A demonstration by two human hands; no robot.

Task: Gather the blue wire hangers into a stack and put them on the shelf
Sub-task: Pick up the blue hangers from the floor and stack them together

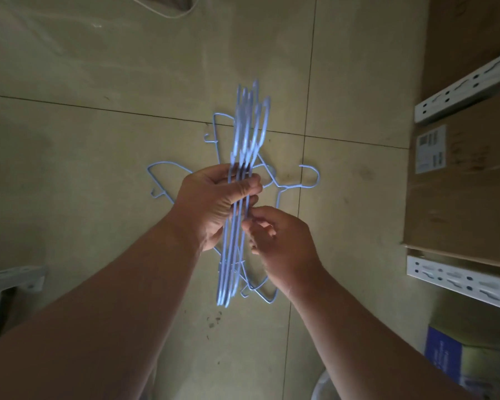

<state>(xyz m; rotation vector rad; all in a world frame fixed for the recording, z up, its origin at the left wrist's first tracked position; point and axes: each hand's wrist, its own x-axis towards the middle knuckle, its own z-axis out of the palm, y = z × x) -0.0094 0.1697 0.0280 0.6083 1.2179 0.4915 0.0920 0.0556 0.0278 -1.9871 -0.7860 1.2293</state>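
Beige floor tiles (98, 140) lie under loose blue wire hangers (168, 168). Gathering is mid-way: the left hand (214, 203) clenches the hanger stack (244, 157) above them, while the right hand (280, 241) pinches one wire straight. Next, probably, collect the strays. Cardboard boxes (462, 192) fill the metal shelf (459, 280).

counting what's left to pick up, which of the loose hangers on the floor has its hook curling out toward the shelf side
The loose hanger on the right: its hook lies clear of both hands and the held bunch, arching toward the shelving. The others lie left or under the hands.
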